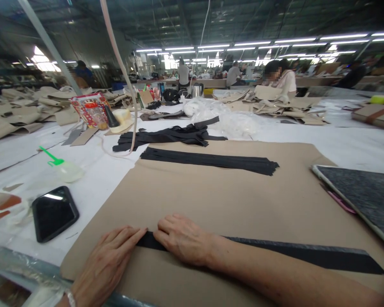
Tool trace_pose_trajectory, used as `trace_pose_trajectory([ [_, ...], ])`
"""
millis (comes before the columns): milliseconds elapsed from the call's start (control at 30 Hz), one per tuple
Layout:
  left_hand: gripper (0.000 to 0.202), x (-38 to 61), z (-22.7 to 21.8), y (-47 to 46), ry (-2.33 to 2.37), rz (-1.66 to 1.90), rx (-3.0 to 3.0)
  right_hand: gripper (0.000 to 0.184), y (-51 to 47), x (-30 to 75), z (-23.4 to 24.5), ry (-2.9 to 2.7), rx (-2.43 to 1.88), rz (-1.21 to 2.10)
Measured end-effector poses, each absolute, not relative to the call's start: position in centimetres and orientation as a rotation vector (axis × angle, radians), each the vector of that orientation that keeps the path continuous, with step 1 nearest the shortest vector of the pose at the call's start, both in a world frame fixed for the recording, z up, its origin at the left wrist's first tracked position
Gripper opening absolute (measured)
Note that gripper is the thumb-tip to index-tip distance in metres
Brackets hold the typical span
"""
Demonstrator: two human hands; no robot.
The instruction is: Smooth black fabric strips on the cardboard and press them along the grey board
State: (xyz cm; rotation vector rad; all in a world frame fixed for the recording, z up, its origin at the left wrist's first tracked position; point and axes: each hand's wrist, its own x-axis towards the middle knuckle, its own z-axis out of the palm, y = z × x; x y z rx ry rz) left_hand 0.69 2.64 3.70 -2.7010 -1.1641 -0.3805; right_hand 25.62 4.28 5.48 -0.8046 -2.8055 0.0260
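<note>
A long black fabric strip (310, 256) lies across a tan sheet (217, 198) near the front edge of the table. Its upper edge shows a greyish band folded along it. My left hand (110, 251) rests at the strip's left end, fingers stretched out together and fingertips touching it. Just to the right, my right hand (185, 238) presses down with curled fingers closed on the strip; the forearm covers part of its length. Farther back on the sheet lies a neat stack of black strips (208, 161).
Behind the stack is a loose heap of black strips (166, 137). A phone (55, 214) and a bottle with a green nozzle (65, 168) lie at left. A dark grey padded board (365, 192) sits at right. A cable (118, 47) hangs down. Several people work in the background.
</note>
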Motion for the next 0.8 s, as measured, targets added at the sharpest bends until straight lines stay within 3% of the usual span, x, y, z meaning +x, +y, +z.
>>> trace_pose_trajectory([
  [367, 0.061, 1.2, 3.6, 2.3, -1.166, -0.242, -2.679, 0.02, 3.8, 27.2, 6.1, -2.813, -0.823, 0.163],
  [800, 0.07, 1.7, 4.4, 2.3, -1.041, -0.192, -2.61, 0.015, 2.8, 29.2, 6.7, -2.869, -0.838, 0.161],
])
